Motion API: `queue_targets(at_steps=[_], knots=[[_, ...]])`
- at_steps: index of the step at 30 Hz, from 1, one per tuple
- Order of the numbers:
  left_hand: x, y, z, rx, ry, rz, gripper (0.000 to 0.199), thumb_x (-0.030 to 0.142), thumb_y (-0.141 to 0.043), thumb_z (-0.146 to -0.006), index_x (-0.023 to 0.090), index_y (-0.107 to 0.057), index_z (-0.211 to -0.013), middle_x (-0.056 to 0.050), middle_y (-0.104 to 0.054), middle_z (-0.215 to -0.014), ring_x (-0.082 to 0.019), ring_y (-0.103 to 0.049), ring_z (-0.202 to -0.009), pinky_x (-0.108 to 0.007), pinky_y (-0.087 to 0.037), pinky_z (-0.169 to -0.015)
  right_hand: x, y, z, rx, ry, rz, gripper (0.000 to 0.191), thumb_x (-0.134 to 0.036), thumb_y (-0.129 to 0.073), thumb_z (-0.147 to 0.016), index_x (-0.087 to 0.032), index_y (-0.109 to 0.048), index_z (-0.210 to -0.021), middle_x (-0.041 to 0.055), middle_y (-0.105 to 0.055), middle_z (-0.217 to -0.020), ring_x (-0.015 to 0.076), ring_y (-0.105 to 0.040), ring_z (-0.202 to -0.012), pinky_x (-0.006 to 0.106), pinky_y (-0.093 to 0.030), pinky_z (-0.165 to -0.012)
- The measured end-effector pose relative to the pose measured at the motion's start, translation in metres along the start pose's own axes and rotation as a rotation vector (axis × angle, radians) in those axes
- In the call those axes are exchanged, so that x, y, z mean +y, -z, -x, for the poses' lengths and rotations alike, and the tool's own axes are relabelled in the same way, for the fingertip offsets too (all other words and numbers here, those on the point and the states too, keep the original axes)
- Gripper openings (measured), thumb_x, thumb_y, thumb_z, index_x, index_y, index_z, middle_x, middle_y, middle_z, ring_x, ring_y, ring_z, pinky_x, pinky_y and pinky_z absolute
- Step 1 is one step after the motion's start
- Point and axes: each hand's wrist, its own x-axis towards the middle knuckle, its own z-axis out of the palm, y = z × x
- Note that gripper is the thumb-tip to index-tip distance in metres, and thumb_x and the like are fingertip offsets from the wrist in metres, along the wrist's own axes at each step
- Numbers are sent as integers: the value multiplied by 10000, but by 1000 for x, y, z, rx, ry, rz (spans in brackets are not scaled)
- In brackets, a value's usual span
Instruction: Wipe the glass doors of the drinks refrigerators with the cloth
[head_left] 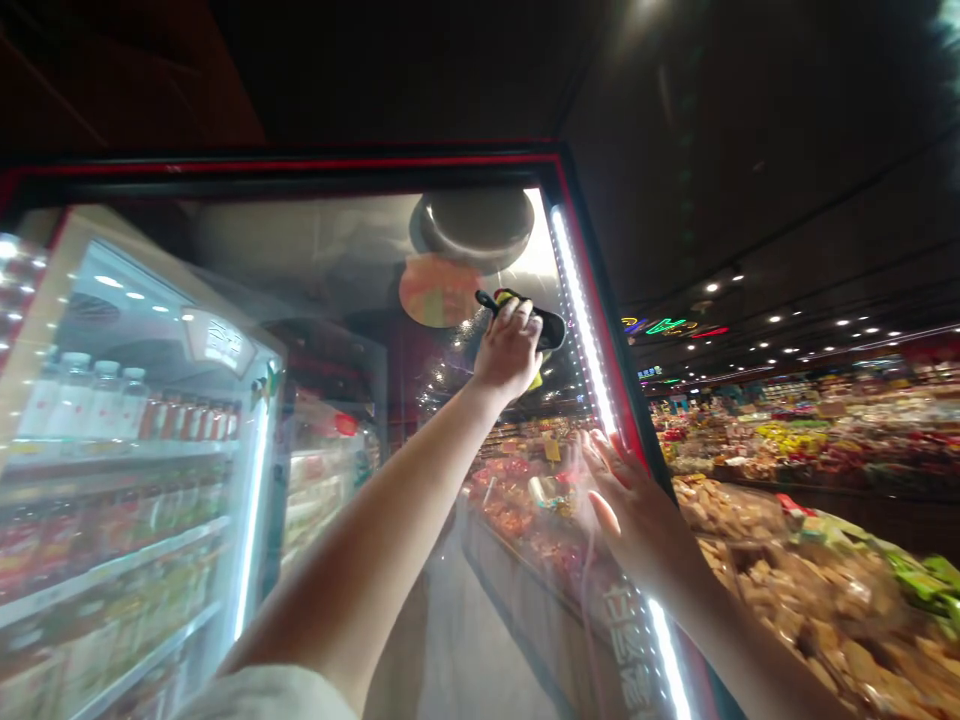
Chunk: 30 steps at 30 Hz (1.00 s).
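A glass door with a red and black frame stands tall before me. High on its right part, my left hand is closed around a black and yellow cleaning pad, which lies against the glass. The pad has a dark rounded body, a small tab at its left end and yellow material showing at its edges. Lower down, my right hand rests with fingers spread over the door's right edge, beside a bright light strip. Motion blurs this hand somewhat, and nothing shows in it.
Bottles on lit cooler shelves show at the left, in or through the glass. To the right, heaped packaged goods fill displays alongside the door. Ceiling lights and coloured neon are farther back.
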Motion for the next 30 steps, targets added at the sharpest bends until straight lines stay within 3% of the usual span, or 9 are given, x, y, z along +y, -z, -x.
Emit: queue_targets(at_steps=[3,5,9,14,18,21,24,27,30], knots=[[8,-8,26,80,123,13,476,200,-570,-897,111,-541,-1364,-181,-417,-1569,-375,-273,-1506,-579,-315,-1223,4,0,1,-3,0,2,549,-147,-392,-987,-181,-394,-1535,127,-462,-1544,286,-396,-1456,539,-476,-1127],[25,-20,41,80,58,30,497,223,-555,-909,130,-511,-1395,-164,-414,-1576,-359,-251,-1518,-593,-289,-1231,8,1,2,-11,-2,7,554,-161,-395,-996,-197,-369,-1549,122,-466,-1543,285,-397,-1456,539,-459,-1141],[44,-39,21,37,-103,28,464,227,-522,-932,132,-520,-1387,-142,-444,-1564,-287,-264,-1522,-501,-273,-1254,17,1,4,-1,35,23,575,-158,-424,-996,-220,-336,-1560,119,-434,-1568,290,-355,-1478,524,-468,-1135],[-6,-22,-42,22,24,4,444,202,-503,-930,91,-551,-1358,-173,-458,-1548,-305,-311,-1500,-486,-284,-1245,27,-4,2,74,65,27,635,-125,-414,-991,-266,-253,-1588,113,-452,-1556,290,-381,-1465,546,-486,-1113],[-49,0,-20,123,186,-16,461,192,-516,-903,85,-552,-1349,-189,-443,-1553,-329,-299,-1500,-525,-287,-1237,26,-12,-10,27,75,30,566,-133,-446,-969,-211,-408,-1528,119,-497,-1523,301,-411,-1447,532,-477,-1128],[-43,-2,28,152,248,-49,497,173,-539,-875,57,-541,-1358,-207,-409,-1569,-353,-234,-1522,-534,-272,-1245,17,-16,-24,-22,61,8,527,-118,-430,-953,-174,-490,-1474,122,-500,-1519,294,-359,-1476,544,-438,-1157],[-16,-13,55,54,135,-53,534,161,-551,-866,51,-524,-1388,-203,-372,-1594,-360,-212,-1529,-540,-245,-1256,1,-19,-40,-44,26,-4,496,-119,-382,-964,-155,-533,-1435,121,-482,-1529,286,-374,-1467,537,-433,-1159],[-9,-18,43,-41,22,-53,577,180,-562,-877,47,-484,-1433,-195,-371,-1598,-342,-228,-1526,-512,-234,-1262,-12,-25,-52,-46,23,-19,468,-125,-381,-963,-126,-578,-1387,133,-470,-1536,290,-382,-1461,517,-442,-1153],[-42,-6,13,-64,29,-78,573,189,-546,-888,43,-478,-1438,-189,-393,-1588,-323,-254,-1519,-478,-232,-1264,-22,-33,-60,-30,42,-48,467,-133,-424,-952,-114,-568,-1396,145,-455,-1545,303,-350,-1475,529,-438,-1154]])
